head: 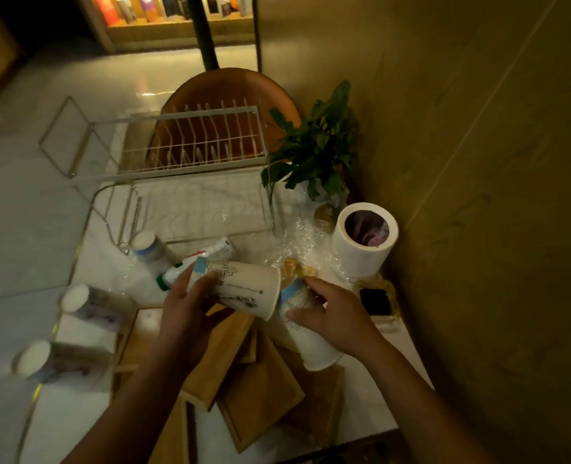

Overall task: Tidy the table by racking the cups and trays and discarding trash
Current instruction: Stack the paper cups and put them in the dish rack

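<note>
My left hand grips a white printed paper cup, held on its side above the table. My right hand grips a second white paper cup with blue print, tilted, its mouth toward me. Several wooden trays lie piled under both hands. Two more cups lie on their sides at the table's left edge, and another cup lies near the rack. A white wire dish rack stands at the far end of the white table.
A small white bin with a liner stands at the right. Crumpled clear plastic and a green-capped bottle lie before the rack. A potted plant is by the wall, a black item in a dish beside my right hand. An orange chair stands behind the rack.
</note>
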